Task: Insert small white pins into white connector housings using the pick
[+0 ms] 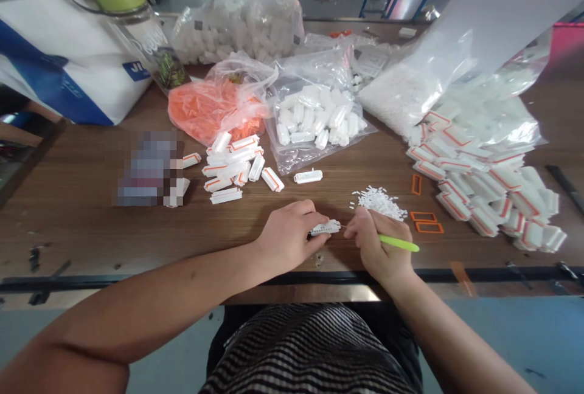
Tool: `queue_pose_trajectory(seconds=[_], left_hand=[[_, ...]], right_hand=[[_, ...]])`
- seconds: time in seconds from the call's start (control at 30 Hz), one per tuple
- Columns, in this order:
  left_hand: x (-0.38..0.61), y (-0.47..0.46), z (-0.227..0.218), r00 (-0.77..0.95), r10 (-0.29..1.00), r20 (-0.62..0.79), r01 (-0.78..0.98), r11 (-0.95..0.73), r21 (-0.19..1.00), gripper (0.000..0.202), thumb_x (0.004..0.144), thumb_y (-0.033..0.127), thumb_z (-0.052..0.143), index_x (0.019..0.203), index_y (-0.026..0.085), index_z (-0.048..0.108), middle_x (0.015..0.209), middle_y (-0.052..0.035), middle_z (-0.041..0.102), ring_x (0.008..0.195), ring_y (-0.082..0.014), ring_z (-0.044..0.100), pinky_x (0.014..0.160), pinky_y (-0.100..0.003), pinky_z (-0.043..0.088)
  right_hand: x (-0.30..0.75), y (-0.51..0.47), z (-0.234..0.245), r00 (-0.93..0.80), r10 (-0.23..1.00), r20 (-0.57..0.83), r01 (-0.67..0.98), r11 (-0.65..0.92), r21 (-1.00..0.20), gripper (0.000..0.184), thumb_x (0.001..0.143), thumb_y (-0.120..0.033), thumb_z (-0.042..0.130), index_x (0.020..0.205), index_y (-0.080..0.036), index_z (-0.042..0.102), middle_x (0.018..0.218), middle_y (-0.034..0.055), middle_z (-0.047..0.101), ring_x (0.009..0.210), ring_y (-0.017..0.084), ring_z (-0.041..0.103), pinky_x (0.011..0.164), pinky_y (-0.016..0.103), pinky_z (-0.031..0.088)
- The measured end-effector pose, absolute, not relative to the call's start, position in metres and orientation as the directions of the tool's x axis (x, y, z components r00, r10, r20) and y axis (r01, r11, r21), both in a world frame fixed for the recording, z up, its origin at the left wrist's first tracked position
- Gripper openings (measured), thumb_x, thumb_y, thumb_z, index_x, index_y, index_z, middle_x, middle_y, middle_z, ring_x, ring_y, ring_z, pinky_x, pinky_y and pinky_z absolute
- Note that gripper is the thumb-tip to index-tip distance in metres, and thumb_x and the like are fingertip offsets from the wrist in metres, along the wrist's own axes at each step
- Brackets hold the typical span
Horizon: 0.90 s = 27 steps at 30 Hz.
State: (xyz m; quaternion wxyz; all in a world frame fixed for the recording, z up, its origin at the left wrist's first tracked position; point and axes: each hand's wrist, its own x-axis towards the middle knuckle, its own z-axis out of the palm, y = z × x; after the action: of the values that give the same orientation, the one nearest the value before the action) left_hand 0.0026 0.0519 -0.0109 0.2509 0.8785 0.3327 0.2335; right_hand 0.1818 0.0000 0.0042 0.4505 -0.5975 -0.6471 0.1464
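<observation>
Clear bag (292, 157) of white housings (314, 117) — beyond hands (335, 233)

You have two hands at work, left hand (287, 233) and right hand (376, 245), with one white plastic piece (325, 228) and one green-handled tool (398, 243) between them. Three loose orange frames (424, 216) lie near one heap of tiny white bits (379, 202). One orange bag (212, 108) sits farther back.

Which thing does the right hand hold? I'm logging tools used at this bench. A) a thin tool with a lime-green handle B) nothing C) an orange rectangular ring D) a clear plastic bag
A: the right hand grips a thin green-handled tool, its tip aimed at the small white part in the left hand.
</observation>
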Motion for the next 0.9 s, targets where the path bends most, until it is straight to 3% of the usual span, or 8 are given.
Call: queue_pose_trajectory(seconds=[0.2,0.5,0.9], left_hand=[[0.0027,0.0524,-0.0119,0.663,0.706,0.249,0.47,-0.652,0.596,0.018,0.088,0.03,0.065,0.102,0.021,0.07,0.084,-0.0013,0.061,0.074,-0.0149,0.058,0.069,-0.029,0.048],[0.0025,0.0515,-0.0112,0.655,0.716,0.24,0.462,-0.631,0.623,0.018,0.091,0.032,0.061,0.102,0.023,0.072,0.083,-0.0014,0.061,0.072,-0.0139,0.058,0.066,-0.026,0.046],[0.0019,0.0527,-0.0118,0.663,0.702,0.261,0.461,-0.657,0.596,0.018,0.089,0.03,0.063,0.102,0.021,0.07,0.084,-0.0017,0.061,0.073,-0.0146,0.059,0.067,-0.028,0.047]], right_hand=[[0.1827,-0.0018,0.0008,0.148,0.889,0.433,0.627,0.254,-0.737,0.044,0.097,-0.022,0.044,0.057,-0.019,0.062,0.048,-0.0015,0.059,0.041,0.008,0.054,0.045,0.023,0.042],[0.1859,-0.0028,0.0008,0.215,0.917,0.335,0.513,0.186,-0.838,0.049,0.098,-0.023,0.042,0.052,-0.019,0.058,0.051,-0.0012,0.062,0.038,0.006,0.048,0.043,0.022,0.04],[0.1823,-0.0021,0.0007,0.181,0.92,0.349,0.539,0.204,-0.817,0.047,0.098,-0.022,0.042,0.054,-0.019,0.059,0.052,-0.0013,0.062,0.04,0.006,0.05,0.045,0.022,0.041]])
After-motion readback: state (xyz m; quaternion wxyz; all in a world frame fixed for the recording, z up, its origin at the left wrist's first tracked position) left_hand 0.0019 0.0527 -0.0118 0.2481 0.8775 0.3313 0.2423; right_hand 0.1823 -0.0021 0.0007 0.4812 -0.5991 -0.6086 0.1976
